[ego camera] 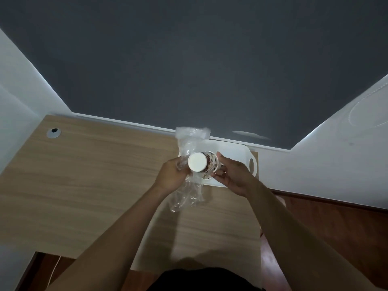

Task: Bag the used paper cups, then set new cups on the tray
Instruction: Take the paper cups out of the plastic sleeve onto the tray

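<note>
Over a white tray (235,152) at the wood-grain tabletop's (94,175) far right corner, left fingers (174,165) clutch a crinkled clear bag (189,141), right fingers (223,161) pinch a patterned paper cup (197,164).

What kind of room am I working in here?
Likely a hotel room or small office nook: a wood-look desk with a cable grommet in a walled alcove, and a white serving tray behind the held paper cup and plastic bag.

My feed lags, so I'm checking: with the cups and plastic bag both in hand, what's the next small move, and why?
Probably ease the paper cups base-first into the plastic bag. The right hand grips them at the rim end, base toward the bag that the left hand holds, by the tray. The bag's mouth isn't clear.
</note>
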`<move>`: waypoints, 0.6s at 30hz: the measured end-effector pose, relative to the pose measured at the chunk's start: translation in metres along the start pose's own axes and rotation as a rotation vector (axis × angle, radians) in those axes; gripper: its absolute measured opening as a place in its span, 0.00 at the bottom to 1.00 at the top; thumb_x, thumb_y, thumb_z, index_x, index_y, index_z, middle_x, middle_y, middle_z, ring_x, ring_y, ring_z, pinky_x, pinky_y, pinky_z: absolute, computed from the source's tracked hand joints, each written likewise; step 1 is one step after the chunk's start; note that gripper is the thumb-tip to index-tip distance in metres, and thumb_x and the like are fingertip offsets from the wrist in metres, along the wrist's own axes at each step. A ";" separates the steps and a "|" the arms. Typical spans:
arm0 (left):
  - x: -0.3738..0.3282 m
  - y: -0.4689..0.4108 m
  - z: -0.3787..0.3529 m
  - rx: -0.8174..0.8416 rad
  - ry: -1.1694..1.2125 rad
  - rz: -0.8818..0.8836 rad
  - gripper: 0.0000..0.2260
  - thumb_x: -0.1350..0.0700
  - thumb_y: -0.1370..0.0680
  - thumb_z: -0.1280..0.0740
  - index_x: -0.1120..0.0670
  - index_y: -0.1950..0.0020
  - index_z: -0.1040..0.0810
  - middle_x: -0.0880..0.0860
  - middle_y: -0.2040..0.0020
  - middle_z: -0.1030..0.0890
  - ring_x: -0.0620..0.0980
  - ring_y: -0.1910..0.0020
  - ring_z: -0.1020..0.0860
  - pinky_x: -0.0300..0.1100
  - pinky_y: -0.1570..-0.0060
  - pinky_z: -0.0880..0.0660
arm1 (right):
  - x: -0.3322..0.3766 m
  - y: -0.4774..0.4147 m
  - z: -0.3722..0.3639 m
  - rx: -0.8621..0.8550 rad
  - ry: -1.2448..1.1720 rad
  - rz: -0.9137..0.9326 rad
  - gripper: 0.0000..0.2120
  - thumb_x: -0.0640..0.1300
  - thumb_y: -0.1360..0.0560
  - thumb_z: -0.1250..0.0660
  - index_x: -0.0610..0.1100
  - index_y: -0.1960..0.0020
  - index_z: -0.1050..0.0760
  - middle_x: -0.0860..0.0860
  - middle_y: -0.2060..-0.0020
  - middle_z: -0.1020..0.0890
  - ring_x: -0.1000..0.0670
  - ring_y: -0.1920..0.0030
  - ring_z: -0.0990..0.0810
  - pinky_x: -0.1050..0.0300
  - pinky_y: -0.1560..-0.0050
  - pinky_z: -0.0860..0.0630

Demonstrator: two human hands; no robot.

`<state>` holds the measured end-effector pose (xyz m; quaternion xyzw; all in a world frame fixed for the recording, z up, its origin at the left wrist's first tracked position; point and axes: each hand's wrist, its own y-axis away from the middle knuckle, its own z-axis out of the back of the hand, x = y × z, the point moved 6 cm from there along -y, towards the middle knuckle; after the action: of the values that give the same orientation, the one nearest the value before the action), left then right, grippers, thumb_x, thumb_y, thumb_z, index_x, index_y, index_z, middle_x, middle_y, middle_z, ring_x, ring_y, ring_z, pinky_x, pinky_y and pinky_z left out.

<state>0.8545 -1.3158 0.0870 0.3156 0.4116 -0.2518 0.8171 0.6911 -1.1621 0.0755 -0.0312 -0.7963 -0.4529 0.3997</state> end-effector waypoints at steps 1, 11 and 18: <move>-0.004 -0.003 -0.002 -0.021 0.015 -0.014 0.05 0.55 0.15 0.29 0.53 0.47 0.12 0.53 0.56 0.09 0.36 0.67 0.20 0.35 0.61 0.26 | -0.001 -0.005 -0.002 -0.028 0.022 0.012 0.16 0.53 0.15 0.28 0.40 0.37 0.16 0.36 0.43 0.16 0.42 0.47 0.19 0.48 0.40 0.13; -0.002 -0.030 -0.027 0.075 -0.054 0.121 0.16 0.48 0.13 0.36 0.52 0.53 0.12 0.50 0.56 0.09 0.48 0.55 0.15 0.42 0.51 0.26 | -0.005 -0.014 -0.012 -0.183 0.108 0.037 0.10 0.41 0.12 0.37 0.42 0.47 0.18 0.40 0.42 0.15 0.41 0.44 0.14 0.45 0.42 0.13; 0.011 -0.045 -0.039 0.102 -0.078 0.170 0.19 0.48 0.11 0.35 0.55 0.55 0.12 0.47 0.59 0.12 0.48 0.56 0.18 0.42 0.50 0.28 | -0.004 -0.015 -0.006 -0.223 0.026 -0.032 0.09 0.45 0.11 0.38 0.41 0.44 0.22 0.45 0.49 0.18 0.39 0.44 0.13 0.37 0.30 0.18</move>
<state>0.8101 -1.3198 0.0463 0.3805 0.3378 -0.2144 0.8338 0.6915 -1.1740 0.0636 -0.0568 -0.7361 -0.5453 0.3969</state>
